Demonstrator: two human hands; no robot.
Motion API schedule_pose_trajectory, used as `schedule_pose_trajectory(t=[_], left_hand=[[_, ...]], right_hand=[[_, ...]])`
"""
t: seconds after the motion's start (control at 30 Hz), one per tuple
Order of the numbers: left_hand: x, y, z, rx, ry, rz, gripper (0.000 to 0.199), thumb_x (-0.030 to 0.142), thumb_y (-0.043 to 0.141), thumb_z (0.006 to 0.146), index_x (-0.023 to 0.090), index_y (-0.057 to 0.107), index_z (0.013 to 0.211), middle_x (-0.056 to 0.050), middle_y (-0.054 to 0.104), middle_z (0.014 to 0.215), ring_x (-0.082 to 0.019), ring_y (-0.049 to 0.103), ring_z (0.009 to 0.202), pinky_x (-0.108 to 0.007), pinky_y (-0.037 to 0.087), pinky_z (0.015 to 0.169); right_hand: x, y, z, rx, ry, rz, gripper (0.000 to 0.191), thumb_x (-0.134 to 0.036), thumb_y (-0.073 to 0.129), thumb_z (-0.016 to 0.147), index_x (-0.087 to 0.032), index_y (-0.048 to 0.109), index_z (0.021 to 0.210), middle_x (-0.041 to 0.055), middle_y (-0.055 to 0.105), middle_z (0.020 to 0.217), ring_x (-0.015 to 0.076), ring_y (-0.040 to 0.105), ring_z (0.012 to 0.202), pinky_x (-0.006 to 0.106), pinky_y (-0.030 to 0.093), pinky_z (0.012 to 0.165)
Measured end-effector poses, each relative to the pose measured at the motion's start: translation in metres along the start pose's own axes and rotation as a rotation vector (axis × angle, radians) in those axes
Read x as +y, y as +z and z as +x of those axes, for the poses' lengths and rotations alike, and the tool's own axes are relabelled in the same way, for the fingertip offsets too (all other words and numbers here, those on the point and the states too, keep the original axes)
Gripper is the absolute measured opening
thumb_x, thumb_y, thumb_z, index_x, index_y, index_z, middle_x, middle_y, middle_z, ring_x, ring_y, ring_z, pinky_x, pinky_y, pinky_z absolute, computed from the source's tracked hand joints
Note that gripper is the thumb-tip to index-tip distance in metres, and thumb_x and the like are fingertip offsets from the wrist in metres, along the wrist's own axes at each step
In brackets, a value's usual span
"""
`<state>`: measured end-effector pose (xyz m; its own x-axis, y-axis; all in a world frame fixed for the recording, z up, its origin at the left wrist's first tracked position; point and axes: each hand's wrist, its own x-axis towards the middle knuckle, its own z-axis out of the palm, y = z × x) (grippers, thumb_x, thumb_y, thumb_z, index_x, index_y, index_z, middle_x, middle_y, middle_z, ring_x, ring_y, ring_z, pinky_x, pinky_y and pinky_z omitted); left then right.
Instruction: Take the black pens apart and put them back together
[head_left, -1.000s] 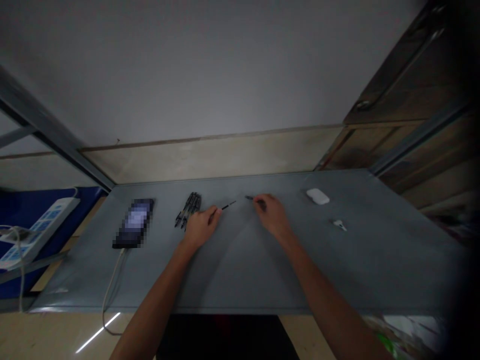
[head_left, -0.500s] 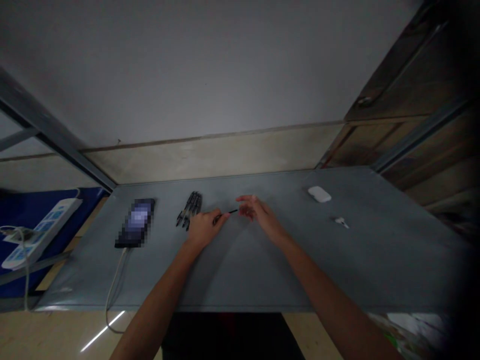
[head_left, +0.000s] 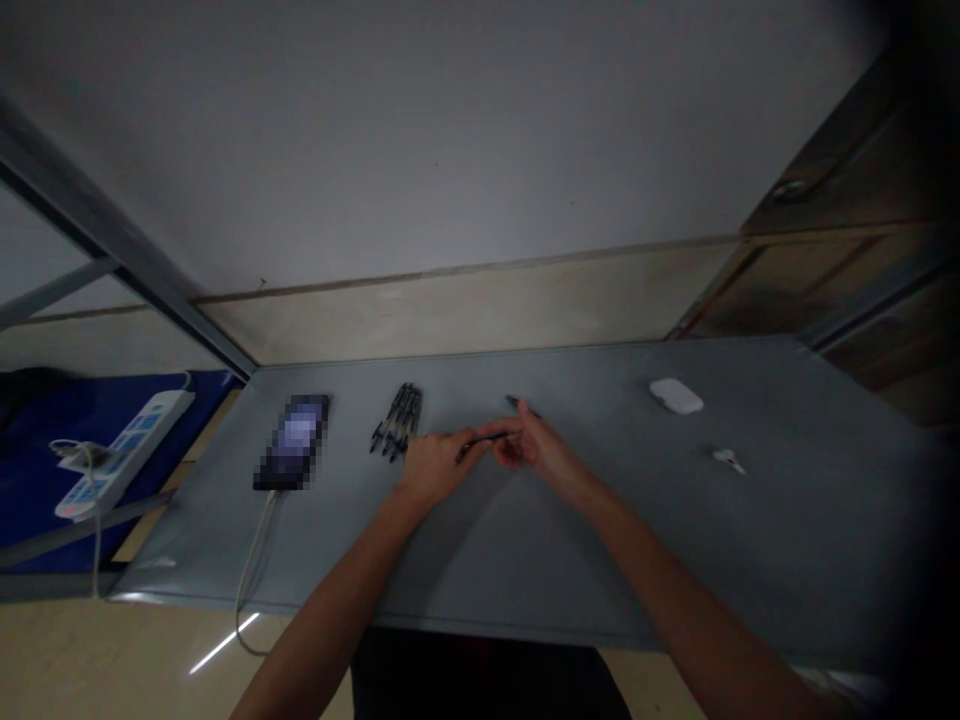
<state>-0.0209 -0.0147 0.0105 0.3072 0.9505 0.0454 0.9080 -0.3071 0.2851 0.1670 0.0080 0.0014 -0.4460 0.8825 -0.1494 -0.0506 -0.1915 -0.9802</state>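
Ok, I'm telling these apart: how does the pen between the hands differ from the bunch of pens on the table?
The pen is single, held between the left hand and right hand; the bunch of pens is several, lying together on the table. Both look slim and dark.

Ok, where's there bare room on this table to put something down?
The widest bare patch of the grey tabletop lies between your right hand and the small white earbud, below the white case. Another runs along the near edge, in front of your hands. It's crowded from the phone through the pen bundle to your left hand.
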Motion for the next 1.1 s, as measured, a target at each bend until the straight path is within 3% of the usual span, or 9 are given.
schedule_pose_trajectory(t=[0.27,0.43,0.6,0.77,0.83,0.93,1.03,1.1], left_hand=[[-0.007,-0.003,0.002,0.058,-0.101,-0.094,0.047,0.062,0.046,0.095,0.022,0.070,0.099,-0.004,0.070,0.071,-0.021,0.067,0.067,-0.027,0.040,0.061],[-0.017,-0.007,0.007,0.110,-0.160,-0.413,0.048,0.060,0.048,0.094,0.018,0.072,0.095,0.001,0.060,0.059,-0.014,0.055,0.055,-0.024,0.033,0.055],[-0.017,-0.003,0.009,0.096,-0.138,-0.668,0.052,0.055,0.045,0.094,0.013,0.074,0.084,0.001,0.056,0.060,-0.012,0.047,0.055,-0.025,0.030,0.053],[-0.016,0.000,0.011,0.078,-0.143,-0.803,0.047,0.052,0.049,0.091,0.013,0.069,0.076,0.001,0.052,0.061,-0.012,0.044,0.057,-0.024,0.030,0.054],[-0.015,0.000,0.011,0.071,-0.174,-0.869,0.045,0.053,0.051,0.089,0.013,0.069,0.078,0.002,0.051,0.060,-0.011,0.042,0.056,-0.024,0.030,0.053],[-0.016,-0.003,0.011,0.073,-0.244,-0.944,0.045,0.056,0.053,0.087,0.014,0.068,0.080,0.004,0.045,0.056,-0.011,0.038,0.052,-0.024,0.028,0.051],[-0.019,-0.006,0.011,0.098,-0.278,-0.959,0.047,0.058,0.056,0.086,0.014,0.068,0.079,0.004,0.044,0.054,-0.010,0.036,0.050,-0.024,0.026,0.050],[-0.020,-0.008,0.010,0.105,-0.285,-0.951,0.047,0.059,0.057,0.086,0.014,0.069,0.079,0.004,0.044,0.054,-0.010,0.036,0.050,-0.024,0.025,0.049]], right_hand=[[-0.005,-0.010,0.000,0.082,-0.039,0.008,0.079,-0.077,0.026,0.091,-0.015,0.076,0.094,0.0090,0.062,0.063,0.0186,0.056,0.059,0.032,0.041,0.056],[-0.010,-0.014,-0.001,0.167,-0.085,0.032,0.079,-0.074,0.022,0.093,-0.014,0.074,0.099,0.0127,0.066,0.073,0.0208,0.059,0.066,0.034,0.046,0.061],[-0.008,-0.005,-0.001,0.077,-0.065,-0.033,0.083,-0.076,0.018,0.091,-0.015,0.072,0.105,0.0147,0.068,0.083,0.0232,0.063,0.076,0.035,0.049,0.068],[-0.007,-0.002,-0.004,0.025,-0.029,0.081,0.077,-0.072,0.026,0.094,-0.014,0.071,0.113,0.0151,0.072,0.089,0.0232,0.067,0.082,0.034,0.050,0.072],[-0.010,-0.002,-0.006,-0.002,-0.023,0.134,0.075,-0.071,0.028,0.094,-0.016,0.061,0.134,0.0138,0.074,0.091,0.0228,0.069,0.082,0.033,0.050,0.070],[-0.015,-0.002,-0.008,-0.062,-0.008,0.168,0.080,-0.073,0.029,0.094,-0.026,0.025,0.158,0.0112,0.076,0.095,0.0228,0.072,0.078,0.034,0.051,0.068],[-0.016,-0.003,-0.009,-0.085,-0.012,0.188,0.084,-0.074,0.030,0.093,-0.031,0.005,0.161,0.0103,0.077,0.096,0.0236,0.074,0.074,0.034,0.052,0.065],[-0.015,-0.006,-0.008,-0.065,-0.026,0.210,0.083,-0.073,0.030,0.094,-0.031,0.006,0.161,0.0100,0.076,0.095,0.0234,0.074,0.072,0.033,0.051,0.063]])
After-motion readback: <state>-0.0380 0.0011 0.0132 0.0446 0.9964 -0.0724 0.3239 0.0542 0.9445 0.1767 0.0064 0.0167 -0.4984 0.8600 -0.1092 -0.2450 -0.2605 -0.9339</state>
